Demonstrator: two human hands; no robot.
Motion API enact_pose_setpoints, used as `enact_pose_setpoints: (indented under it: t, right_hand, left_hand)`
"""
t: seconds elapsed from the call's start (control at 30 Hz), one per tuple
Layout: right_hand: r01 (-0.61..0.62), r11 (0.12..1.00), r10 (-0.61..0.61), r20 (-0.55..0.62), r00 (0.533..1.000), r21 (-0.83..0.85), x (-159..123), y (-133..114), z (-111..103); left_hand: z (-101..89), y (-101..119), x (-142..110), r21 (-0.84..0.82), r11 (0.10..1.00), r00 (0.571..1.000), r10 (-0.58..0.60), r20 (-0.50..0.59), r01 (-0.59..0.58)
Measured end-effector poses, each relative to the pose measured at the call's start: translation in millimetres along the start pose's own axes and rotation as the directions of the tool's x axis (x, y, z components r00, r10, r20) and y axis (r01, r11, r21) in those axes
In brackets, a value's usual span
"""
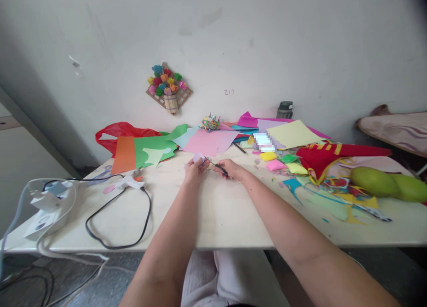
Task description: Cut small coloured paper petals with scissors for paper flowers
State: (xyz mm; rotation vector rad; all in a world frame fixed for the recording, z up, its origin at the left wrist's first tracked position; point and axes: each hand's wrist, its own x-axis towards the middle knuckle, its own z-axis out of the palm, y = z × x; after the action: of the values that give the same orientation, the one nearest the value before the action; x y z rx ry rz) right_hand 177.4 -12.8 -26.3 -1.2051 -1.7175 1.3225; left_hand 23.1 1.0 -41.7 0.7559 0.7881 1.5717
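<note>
Over the middle of the table, my left hand (195,170) is closed on a small piece of pale lilac paper (199,157) with a rounded edge. My right hand (231,170) grips a pair of scissors (220,167) with black handles, their blades pointing left at the paper. The blades reach the paper's right side; whether they are open or closed is too small to tell. Beyond my hands lies a pink sheet (208,141). A dark pencil-like stick (240,148) rests to the right of it.
A white glue gun (131,182) with a looped black cord and a white power strip (50,209) sit at left. Green paper (153,149) lies behind them. Colourful scraps, a phone (264,142), a red cloth item (325,160) and green fruit-like objects (373,182) occupy the right side.
</note>
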Motion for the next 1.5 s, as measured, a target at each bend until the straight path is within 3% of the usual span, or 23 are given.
enact_pose_setpoints:
  t: [0.27,0.6,1.5]
  right_hand:
    - [0.020,0.999,-0.023,0.085,0.996,0.029,0.0,6.3,-12.0]
    - [0.044,0.999,-0.044,0.071,0.997,-0.005,-0.3,4.8,-17.5]
    - [0.056,0.998,-0.055,0.032,0.998,-0.012,-1.1,5.1,-14.9]
  left_hand:
    - [-1.2,-2.0,1.4,0.133,0.989,0.998,0.065,0.003,-0.065]
    - [-3.3,3.2,-1.9,0.245,0.970,0.992,-0.029,0.120,-0.001]
    - [4.9,6.1,-7.6,0.083,0.995,0.987,-0.068,0.144,0.057]
